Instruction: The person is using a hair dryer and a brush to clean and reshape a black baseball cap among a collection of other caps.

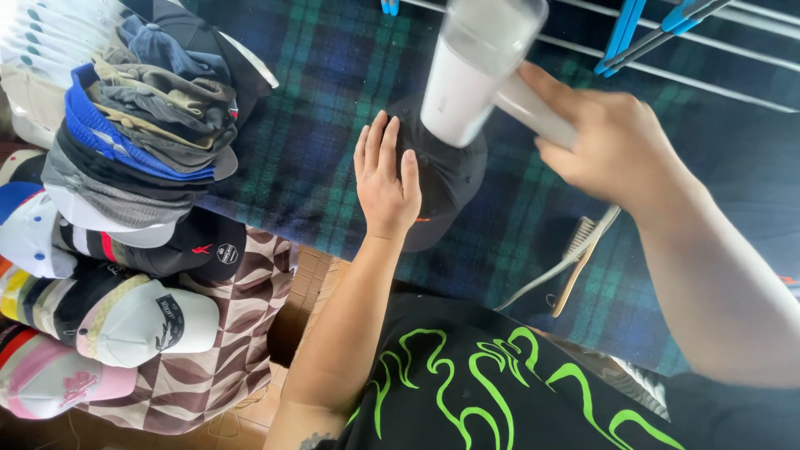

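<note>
A black cap (pixel 446 179) lies on a dark blue and green plaid blanket (pixel 308 125). My left hand (pixel 386 179) rests flat on the cap's left side, fingers spread. My right hand (pixel 612 150) grips the handle of a white hair dryer (pixel 475 71), whose barrel is held just above the cap and points down at it. The dryer looks blurred.
Two brushes (pixel 575 254) lie on the blanket right of the cap. Stacks of several caps (pixel 137 142) stand at the left, more below them (pixel 125 321) on a brown patterned cloth. A drying rack (pixel 667 33) with blue clips runs along the top right.
</note>
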